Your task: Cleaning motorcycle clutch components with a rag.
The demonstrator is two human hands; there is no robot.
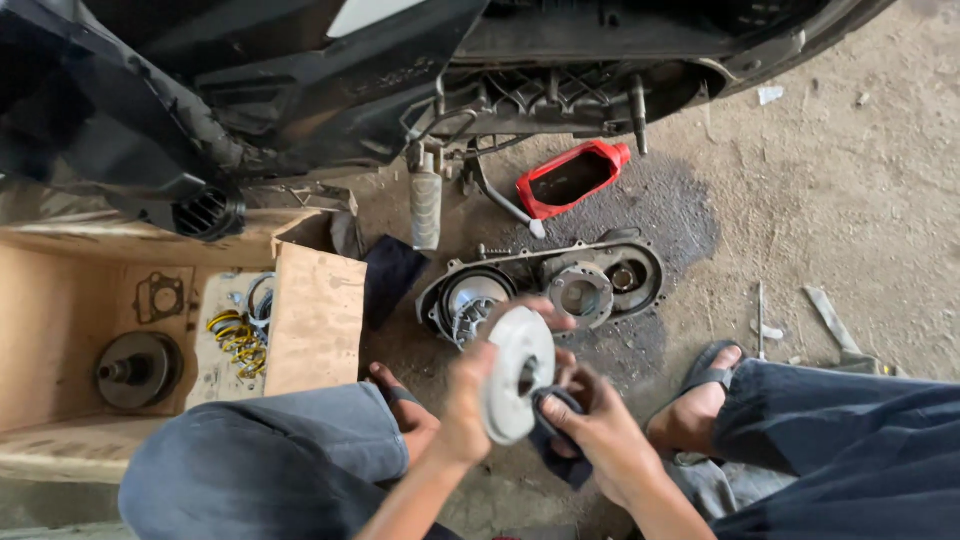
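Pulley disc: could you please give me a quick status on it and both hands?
Left hand grips grey pulley disc by its rim. Right hand presses dark rag against it. Nothing in the way.

You are crouched on a bare, dusty concrete floor (850, 200). On its dark oil stain (670, 210) lies a grey metal engine cover (545, 285), with a red plastic drain pan (572, 177) beyond it. An open brown cardboard box (70, 330) sits by the left edge, a dark cloth (392, 275) beside it.
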